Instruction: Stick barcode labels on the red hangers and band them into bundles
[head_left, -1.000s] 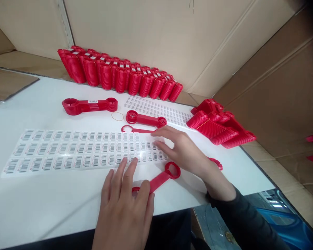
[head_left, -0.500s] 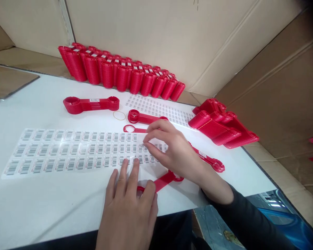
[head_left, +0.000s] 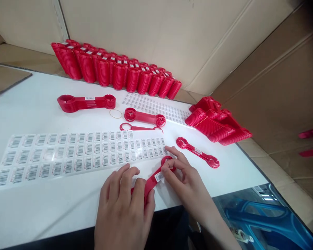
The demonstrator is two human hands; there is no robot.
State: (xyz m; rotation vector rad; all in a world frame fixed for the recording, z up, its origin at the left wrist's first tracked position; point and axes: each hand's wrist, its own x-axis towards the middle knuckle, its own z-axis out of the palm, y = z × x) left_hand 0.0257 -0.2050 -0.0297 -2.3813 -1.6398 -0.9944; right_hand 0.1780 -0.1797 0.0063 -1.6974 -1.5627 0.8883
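1. The left hand point(head_left: 125, 205) grasps the lower-left end of the red link point(head_left: 151, 184) between thumb and fingers, at the near edge of the desk point(head_left: 67, 211).
2. The link lies slanted, its other ring toward the right hand point(head_left: 163, 169).
3. The right hand pinches the barcode label point(head_left: 159, 177) at one end between thumb and index finger; the label lies over the link's bar.
4. The label sheet point(head_left: 67, 152) extends from the left edge to just beyond the link.
5. A labelled link point(head_left: 197, 151) lies toward the right edge.
6. Red stacks point(head_left: 118, 76) line the far edge; bundled links point(head_left: 211, 121) occupy the far-right corner.
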